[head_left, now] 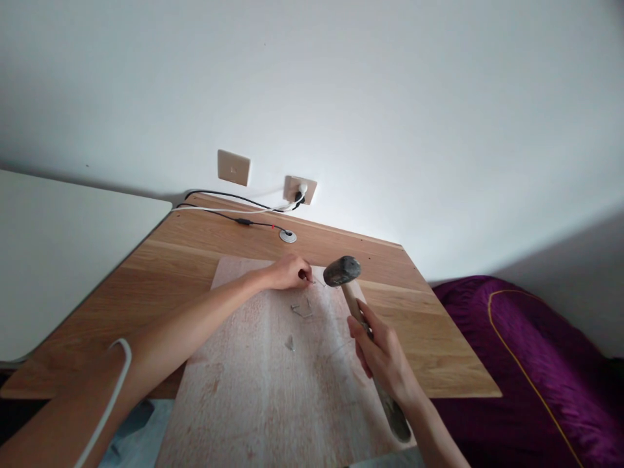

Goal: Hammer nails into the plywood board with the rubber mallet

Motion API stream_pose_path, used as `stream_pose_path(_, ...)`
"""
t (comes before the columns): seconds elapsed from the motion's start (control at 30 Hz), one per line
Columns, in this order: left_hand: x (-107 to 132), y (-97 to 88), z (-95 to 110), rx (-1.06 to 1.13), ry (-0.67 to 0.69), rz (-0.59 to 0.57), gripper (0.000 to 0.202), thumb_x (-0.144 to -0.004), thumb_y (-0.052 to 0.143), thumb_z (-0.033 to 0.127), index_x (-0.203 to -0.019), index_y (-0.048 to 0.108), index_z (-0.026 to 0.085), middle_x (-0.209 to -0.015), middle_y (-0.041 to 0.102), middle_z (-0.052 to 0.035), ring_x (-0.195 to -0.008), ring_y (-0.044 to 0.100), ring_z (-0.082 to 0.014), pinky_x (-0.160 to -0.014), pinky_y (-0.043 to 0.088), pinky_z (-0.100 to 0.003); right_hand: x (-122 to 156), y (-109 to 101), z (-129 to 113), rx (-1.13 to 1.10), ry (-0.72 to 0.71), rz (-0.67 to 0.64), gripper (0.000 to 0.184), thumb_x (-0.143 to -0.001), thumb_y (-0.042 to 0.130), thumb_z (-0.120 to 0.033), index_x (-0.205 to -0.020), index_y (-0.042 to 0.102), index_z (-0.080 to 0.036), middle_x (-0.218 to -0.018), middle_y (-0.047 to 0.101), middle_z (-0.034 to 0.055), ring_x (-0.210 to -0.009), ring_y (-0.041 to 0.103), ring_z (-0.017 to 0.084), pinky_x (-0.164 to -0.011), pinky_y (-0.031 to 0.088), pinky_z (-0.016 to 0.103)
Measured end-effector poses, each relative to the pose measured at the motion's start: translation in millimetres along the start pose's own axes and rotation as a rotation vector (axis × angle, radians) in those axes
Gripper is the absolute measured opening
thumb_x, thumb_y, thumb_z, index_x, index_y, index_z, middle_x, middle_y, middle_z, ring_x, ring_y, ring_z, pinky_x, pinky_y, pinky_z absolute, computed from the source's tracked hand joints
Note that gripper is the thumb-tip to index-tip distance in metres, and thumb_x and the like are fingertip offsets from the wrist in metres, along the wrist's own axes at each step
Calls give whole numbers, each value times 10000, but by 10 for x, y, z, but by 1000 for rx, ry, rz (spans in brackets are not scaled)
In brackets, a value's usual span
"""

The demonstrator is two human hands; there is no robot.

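Worked on one pale board, lower centre, over wooden desk, before white wall with two wall plates. Gripped one hammer, right of centre, in right hand; pinched one nail, centre, in left hand, above at least three loose nails.

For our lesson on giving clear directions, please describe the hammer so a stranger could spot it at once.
Start with the wooden table, on which a pale board lies. Over the board's right side, the right hand grips the hammer. Its thick, blunt, dark head on a long handle makes it far bulkier than the small metal pieces on the board.
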State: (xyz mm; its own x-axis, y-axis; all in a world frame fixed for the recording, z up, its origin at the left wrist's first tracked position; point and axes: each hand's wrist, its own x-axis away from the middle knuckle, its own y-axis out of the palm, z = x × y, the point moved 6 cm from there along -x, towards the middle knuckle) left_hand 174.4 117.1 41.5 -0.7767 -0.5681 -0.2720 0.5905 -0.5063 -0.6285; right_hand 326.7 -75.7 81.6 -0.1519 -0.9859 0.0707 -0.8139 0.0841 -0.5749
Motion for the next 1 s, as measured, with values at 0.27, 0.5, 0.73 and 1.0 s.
stream_pose_path(0.27, 17, -1, 34, -9, 31, -4, 57, -803, 808, 162, -750, 802, 143, -762, 746, -28, -688, 647, -139, -663, 425, -235, 8, -13, -80, -24, -18, 64, 501, -965, 581, -562, -1261, 620, -160, -540, 478, -96, -400, 467, 113, -384, 375, 219)
stream_pose_path(0.5, 4, 4, -6, -12, 13, 5, 43, -770, 810, 109, -781, 805, 151, -749, 738, -15, -667, 638, -129, -651, 432, -224, -51, -108, 17, -30, -9, -122, 516, -1046, 509, -585, -1354, 541, -173, -514, 445, -128, -363, 382, 88, -352, 310, 195)
stream_pose_path(0.73, 4, 19, 23, -33, 74, 31, 98, -780, 791, 143, -687, 762, 151, -696, 681, 11, -620, 591, -102, -632, 396, -218, 200, -382, -464, -110, -413, 432, 354, -1103, 469, -400, -1400, 511, -213, -645, 524, -84, -480, 561, 121, -501, 494, 269)
stream_pose_path(1.0, 21, 0, 41, -26, 54, 20, 103, -792, 781, 171, -693, 759, 154, -726, 700, 2, -647, 607, -116, -647, 402, -226, 146, -183, -302, 126, -313, 334, 239, -1079, 482, -404, -1198, 568, -215, -589, 533, -81, -420, 516, 126, -447, 392, 254)
